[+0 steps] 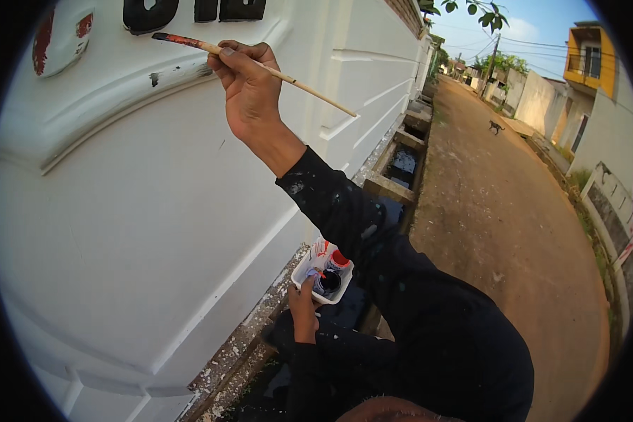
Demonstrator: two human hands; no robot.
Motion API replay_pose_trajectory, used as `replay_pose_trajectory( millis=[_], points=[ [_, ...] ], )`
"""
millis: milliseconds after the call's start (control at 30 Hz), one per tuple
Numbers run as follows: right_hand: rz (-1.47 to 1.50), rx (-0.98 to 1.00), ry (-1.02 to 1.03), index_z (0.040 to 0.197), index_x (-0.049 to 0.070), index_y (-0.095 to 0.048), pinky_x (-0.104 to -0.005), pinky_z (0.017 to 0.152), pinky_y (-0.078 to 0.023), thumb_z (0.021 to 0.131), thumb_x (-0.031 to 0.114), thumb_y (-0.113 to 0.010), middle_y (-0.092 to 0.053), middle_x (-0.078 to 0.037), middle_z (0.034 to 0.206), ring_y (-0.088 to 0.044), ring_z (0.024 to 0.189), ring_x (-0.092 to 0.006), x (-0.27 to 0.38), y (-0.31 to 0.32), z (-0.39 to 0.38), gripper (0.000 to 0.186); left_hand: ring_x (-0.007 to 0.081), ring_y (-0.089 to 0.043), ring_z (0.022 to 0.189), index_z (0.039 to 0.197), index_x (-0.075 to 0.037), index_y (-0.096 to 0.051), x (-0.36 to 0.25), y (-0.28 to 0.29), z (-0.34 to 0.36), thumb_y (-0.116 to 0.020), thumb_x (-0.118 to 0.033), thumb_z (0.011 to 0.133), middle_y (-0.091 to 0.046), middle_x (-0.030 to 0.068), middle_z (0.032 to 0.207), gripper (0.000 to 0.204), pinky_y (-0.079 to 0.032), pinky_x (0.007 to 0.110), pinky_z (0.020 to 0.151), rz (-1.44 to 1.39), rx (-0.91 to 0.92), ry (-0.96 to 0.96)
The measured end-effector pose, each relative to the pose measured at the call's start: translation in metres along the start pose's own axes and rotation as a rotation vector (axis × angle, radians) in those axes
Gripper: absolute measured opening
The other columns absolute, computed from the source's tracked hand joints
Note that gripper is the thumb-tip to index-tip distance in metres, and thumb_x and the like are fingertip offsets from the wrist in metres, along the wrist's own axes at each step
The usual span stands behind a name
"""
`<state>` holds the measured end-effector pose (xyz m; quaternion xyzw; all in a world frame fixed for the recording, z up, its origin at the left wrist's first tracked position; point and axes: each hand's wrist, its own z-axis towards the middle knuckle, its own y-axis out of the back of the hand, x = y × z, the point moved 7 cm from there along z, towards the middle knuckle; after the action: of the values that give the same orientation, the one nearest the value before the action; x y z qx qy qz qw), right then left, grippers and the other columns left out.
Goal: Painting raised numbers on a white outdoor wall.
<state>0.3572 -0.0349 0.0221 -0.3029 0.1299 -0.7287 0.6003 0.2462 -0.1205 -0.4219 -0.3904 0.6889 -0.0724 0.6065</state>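
Note:
My right hand (250, 88) is raised to the white wall (155, 211), its fingers closed around the handle of a paintbrush (193, 43). The brush's dark, red-smeared tip points left, just below a black painted raised letter (148, 15). A partly red letter (43, 46) stands farther left. Lower down, my left hand (303, 307) grips the near edge of a white plastic tray (307, 266). Inside the tray sit a jar of red paint (339, 259) and a jar of black paint (327, 283). The left fingers are partly hidden by the tray.
A drain (404, 165) with dark water and concrete crosspieces runs along the wall's foot. Right of it stretches a dirt road (503, 211), where a dark cat (496, 126) stands. Across the road are walls and a yellow building (589, 60). Dark smudges mark the ledge under the letters.

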Motion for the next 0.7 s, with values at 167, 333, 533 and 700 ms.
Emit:
replay_pose_trajectory(
  millis=[167, 333, 533, 700],
  points=[
    [0.002, 0.008, 0.028, 0.089, 0.007, -0.045, -0.0344, 0.084, -0.057, 0.082, -0.005, -0.068, -0.061, -0.012, 0.099, -0.066, 0.091, -0.0221, 0.029, 0.005, 0.0, 0.026, 0.0151, -0.066, 0.069, 0.118, -0.006, -0.053, 0.01, -0.015, 0.003, -0.063, -0.036, 0.089, -0.063, 0.006, 0.092, 0.043, -0.052, 0.027, 0.049, 0.057, 0.053, 0.016],
    [0.017, -0.008, 0.014, 0.089, 0.007, -0.046, -0.0344, 0.084, -0.057, 0.082, -0.005, -0.068, -0.061, -0.012, 0.1, -0.065, 0.09, -0.0224, 0.023, 0.008, -0.003, 0.026, 0.0147, -0.065, 0.067, 0.118, -0.006, -0.053, 0.005, -0.008, 0.002, -0.063, -0.036, 0.089, -0.062, 0.0053, 0.089, 0.043, -0.051, 0.026, 0.046, 0.054, 0.045, 0.004],
    [-0.013, 0.023, 0.062, 0.091, 0.008, -0.047, -0.0361, 0.095, -0.056, 0.084, -0.005, -0.068, -0.064, -0.014, 0.101, -0.066, 0.098, -0.0265, 0.026, 0.012, 0.003, 0.025, 0.0169, -0.066, 0.076, 0.118, 0.0, -0.052, 0.015, 0.005, 0.01, -0.065, -0.035, 0.088, -0.062, 0.0092, 0.095, 0.048, -0.058, 0.032, 0.06, 0.133, 0.013, -0.004],
    [-0.075, 0.015, 0.098, 0.09, 0.005, -0.048, -0.0351, 0.09, -0.058, 0.087, -0.006, -0.067, -0.062, -0.016, 0.103, -0.066, 0.096, -0.025, 0.03, 0.014, 0.006, 0.022, 0.0168, -0.063, 0.08, 0.116, 0.004, -0.052, 0.009, 0.0, 0.008, -0.072, -0.035, 0.086, -0.061, 0.0108, 0.098, 0.053, -0.054, 0.032, 0.066, 0.111, 0.016, -0.031]
  ],
)
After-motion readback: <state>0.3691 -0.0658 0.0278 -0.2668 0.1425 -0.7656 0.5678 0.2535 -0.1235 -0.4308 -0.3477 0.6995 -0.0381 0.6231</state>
